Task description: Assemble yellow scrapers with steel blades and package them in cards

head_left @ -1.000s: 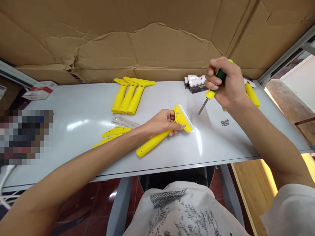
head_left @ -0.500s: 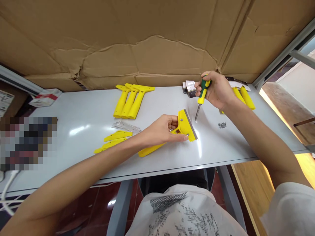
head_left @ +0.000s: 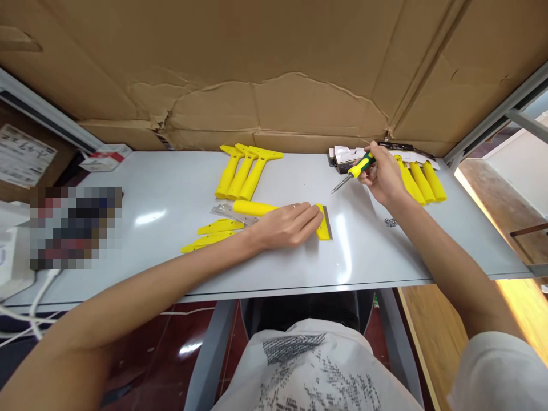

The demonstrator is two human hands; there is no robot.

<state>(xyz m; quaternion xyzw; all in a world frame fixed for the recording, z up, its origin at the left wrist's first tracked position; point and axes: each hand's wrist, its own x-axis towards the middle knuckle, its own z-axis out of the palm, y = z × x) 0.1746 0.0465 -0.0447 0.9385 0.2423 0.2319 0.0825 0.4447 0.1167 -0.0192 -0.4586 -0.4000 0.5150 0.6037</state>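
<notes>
the yellow scraper (head_left: 256, 208) was close in, near the middle of the pale tabletop (head_left: 282, 274): a smooth rounded handle running off to the left, a flat head with a narrow dark edge facing right. the left hand (head_left: 287, 225) was clamped on it from above, knuckles up, fingers curled over toward the head, forearm slanting in across the front edge; i couldn't tell whether the scraper touched the surface. farther in, well apart from the left, the right hand (head_left: 385, 177) was wrapped round a green-and-yellow screwdriver (head_left: 358, 168), its shaft slanting down to the left, tip apart from the scraper. behind, three yellow t-shaped handles (head_left: 241, 174) lay side by side before the cardboard (head_left: 274, 108).
</notes>
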